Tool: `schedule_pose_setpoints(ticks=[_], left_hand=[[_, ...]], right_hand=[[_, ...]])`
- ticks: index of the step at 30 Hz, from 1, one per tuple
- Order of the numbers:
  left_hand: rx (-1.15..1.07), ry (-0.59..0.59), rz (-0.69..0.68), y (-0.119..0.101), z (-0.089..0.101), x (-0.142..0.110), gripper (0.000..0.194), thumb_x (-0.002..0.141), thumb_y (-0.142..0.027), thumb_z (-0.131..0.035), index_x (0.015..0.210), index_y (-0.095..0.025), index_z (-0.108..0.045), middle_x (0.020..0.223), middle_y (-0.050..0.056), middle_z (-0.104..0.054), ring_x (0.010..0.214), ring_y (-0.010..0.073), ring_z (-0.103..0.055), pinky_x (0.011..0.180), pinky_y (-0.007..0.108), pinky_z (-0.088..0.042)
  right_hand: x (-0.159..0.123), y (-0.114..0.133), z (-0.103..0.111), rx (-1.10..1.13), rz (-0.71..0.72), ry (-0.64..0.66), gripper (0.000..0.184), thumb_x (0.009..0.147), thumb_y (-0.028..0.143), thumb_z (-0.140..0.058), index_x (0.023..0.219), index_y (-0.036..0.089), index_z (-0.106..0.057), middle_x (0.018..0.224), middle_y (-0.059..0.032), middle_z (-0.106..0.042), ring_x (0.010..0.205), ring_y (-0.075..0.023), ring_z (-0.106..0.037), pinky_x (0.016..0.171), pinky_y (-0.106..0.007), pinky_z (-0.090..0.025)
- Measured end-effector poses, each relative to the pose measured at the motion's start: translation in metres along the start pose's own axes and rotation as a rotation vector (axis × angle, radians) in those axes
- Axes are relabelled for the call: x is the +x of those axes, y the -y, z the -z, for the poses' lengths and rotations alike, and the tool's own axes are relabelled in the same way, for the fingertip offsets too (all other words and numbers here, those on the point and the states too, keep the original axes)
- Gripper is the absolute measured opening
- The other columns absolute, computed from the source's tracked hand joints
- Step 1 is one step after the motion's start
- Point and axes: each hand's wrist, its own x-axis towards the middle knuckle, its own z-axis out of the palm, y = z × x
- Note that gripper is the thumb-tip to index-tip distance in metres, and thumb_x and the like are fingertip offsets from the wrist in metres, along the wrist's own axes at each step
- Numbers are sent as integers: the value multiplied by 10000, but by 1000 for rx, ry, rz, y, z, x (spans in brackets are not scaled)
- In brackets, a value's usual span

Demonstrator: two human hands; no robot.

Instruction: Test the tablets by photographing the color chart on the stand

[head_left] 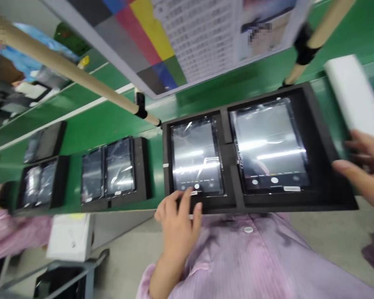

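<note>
In front of me lies a black foam tray (231, 162) with two tablets side by side, both in clear film and lit. The left tablet (195, 145) and the right tablet (269, 141) each show a pale picture with a round white button near the bottom, like a camera screen. My left hand (177, 220) rests at the tray's front edge, fingers apart, one fingertip at the left tablet's lower edge by its button. Whether that fingertip presses the glass I cannot tell. My right hand (369, 166) is at the tray's right side, thumb and fingers apart, partly cut off by the frame.
Further left on the green bench (156, 145) lie more foam trays with tablets, such as a nearby tray (141, 166). A chart board (134, 45) hangs overhead between tan poles (90, 79). A white box (355, 91) stands right. A co-worker's pink sleeve (21, 234) shows left, above a cart (89, 270).
</note>
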Motion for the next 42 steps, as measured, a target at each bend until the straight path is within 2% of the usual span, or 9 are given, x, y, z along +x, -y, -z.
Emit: schedule_pose_setpoints(ticks=[7, 9, 15, 20, 26, 30, 35, 38, 42], left_hand=[[19, 130, 300, 5, -5, -13, 650, 997, -429, -339, 1501, -18, -351, 1197, 254, -683, 1170, 407, -513, 916, 591, -412], [-35, 132, 374, 1, -9, -11, 655, 980, -434, -347, 1492, -24, -362, 1215, 254, -676, 1191, 408, -504, 931, 614, -407], [-171, 109, 476, 4, -13, -6, 510, 928, -424, -408, 1296, -107, -561, 1142, 203, -688, 1167, 376, -524, 960, 595, -422], [-244, 152, 436, 4, -17, 1, 593, 926, -407, -411, 1400, -57, -481, 1294, 247, -620, 1293, 382, -464, 1037, 627, -371], [-878, -32, 699, 13, -18, 7, 570, 835, -485, -607, 1321, -190, -564, 1305, 165, -627, 1275, 291, -548, 1093, 498, -406], [-1468, -86, 901, 18, -5, 30, 588, 736, -555, -740, 1191, -193, -652, 1099, 111, -716, 1048, 248, -681, 935, 397, -537], [-1784, 96, 1008, 16, 8, 63, 458, 730, -389, -818, 1135, -202, -713, 966, 70, -770, 858, 212, -733, 782, 340, -588], [-1888, 76, 908, 19, 14, 57, 512, 660, -358, -871, 1125, -198, -727, 944, 53, -779, 803, 201, -739, 757, 324, -594], [-2013, 45, 695, 25, 28, 36, 572, 622, -410, -902, 1142, -247, -730, 982, 42, -784, 857, 210, -742, 821, 343, -591]], right_hand=[[-12, 34, -12, -5, 35, 125, 992, 768, 612, -593, 1582, 144, -273, 1556, -193, -306, 1001, -277, -612, 613, -374, -575], [-14, 35, -15, -24, 25, 117, 1002, 743, 574, -627, 1584, 158, -274, 1552, -197, -300, 936, -263, -622, 668, -411, -594], [-15, 33, -18, 80, 39, 3, 1056, 757, 671, -540, 1562, 47, -261, 1551, -211, -311, 1408, -375, -366, 1093, -553, -451], [-14, 33, -20, 68, -4, -61, 1014, 742, 705, -483, 1534, 85, -345, 1499, -200, -406, 1339, -377, -459, 1015, -556, -496], [-18, 55, -8, -84, -67, -34, 905, 799, 629, -479, 1498, 57, -423, 1306, -256, -550, 654, -247, -585, 669, -455, -526], [-17, 75, -4, -201, -116, 5, 827, 845, 572, -474, 1481, 44, -447, 977, -199, -653, 617, -285, -578, 677, -478, -516], [-15, 100, -25, -272, 273, -222, 718, 887, 639, -342, 1290, 115, -620, 1314, -221, -563, 983, -390, -644, 858, -622, -508], [-22, 122, -45, -112, 529, -129, 614, 930, 624, -374, 1251, 175, -642, 1287, -166, -600, 970, -331, -662, 885, -596, -523], [-41, 151, -63, 162, 631, -11, 603, 982, 616, -392, 1391, 194, -527, 1155, -129, -662, 1016, -286, -663, 850, -471, -572]])
